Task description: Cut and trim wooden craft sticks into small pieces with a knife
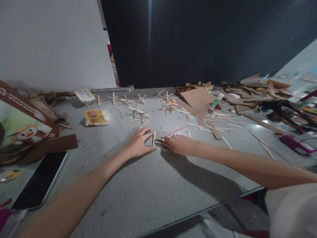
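Note:
My left hand (141,142) rests on the grey tabletop, its thumb and index finger pinching a short, pale wooden stick (154,138) near its two ends. Curled into a grip, my right hand (178,144) holds a slim dark-tipped tool (159,141) with a bit of yellow, perhaps a craft knife. Its tip points at the stick, touching it or nearly so; most of the tool is hidden in my fingers. A red striped pencil-like rod (173,132) lies just beyond my right hand. Behind both hands sit several star-shaped pieces of crossed sticks (141,98).
Loose sticks (224,115), brown cardboard (196,100) and a glue stick (217,100) lie at back right. A yellow-patterned packet (97,117) is at back left. A phone (41,180) with a cable lies left, beside a printed box (23,125). The table's edge (183,218) runs along the front.

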A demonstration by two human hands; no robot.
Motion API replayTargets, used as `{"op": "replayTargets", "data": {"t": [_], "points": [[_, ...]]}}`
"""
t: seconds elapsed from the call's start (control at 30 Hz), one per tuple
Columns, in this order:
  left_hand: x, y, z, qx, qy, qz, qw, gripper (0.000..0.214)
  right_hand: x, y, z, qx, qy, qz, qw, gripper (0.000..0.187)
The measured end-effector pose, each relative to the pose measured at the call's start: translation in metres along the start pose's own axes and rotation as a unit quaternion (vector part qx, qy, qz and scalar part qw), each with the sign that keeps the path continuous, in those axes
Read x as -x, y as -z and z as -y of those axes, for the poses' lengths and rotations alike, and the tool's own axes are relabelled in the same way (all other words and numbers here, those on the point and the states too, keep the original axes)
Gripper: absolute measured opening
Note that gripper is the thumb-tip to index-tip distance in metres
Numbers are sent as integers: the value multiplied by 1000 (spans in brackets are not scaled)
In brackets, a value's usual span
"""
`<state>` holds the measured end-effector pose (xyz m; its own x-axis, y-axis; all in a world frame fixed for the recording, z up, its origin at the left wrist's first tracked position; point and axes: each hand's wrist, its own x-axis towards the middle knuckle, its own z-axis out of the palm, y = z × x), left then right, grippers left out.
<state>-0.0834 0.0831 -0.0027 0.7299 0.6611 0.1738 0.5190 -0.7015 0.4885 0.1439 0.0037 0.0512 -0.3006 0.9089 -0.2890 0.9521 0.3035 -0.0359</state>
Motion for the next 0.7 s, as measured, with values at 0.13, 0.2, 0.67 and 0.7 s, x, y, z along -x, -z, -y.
{"op": "replayTargets", "data": {"t": [0.13, 0.2, 0.67, 0.7], "points": [[0, 3, -4, 31, -12, -6, 999, 51, 5, -9, -2, 9, -5, -20, 1000, 40], [-1, 4, -8, 56, -10, -22, 998, 35, 5, -12, -2, 22, -7, -33, 999, 40], [9, -17, -36, 410, 128, -65, 901, 29, 6, -26, -9, -36, 0, -187, 982, 44], [10, -16, -38, 408, 130, -72, 901, 31, 5, -27, -10, -77, 9, -201, 977, 44]]}}
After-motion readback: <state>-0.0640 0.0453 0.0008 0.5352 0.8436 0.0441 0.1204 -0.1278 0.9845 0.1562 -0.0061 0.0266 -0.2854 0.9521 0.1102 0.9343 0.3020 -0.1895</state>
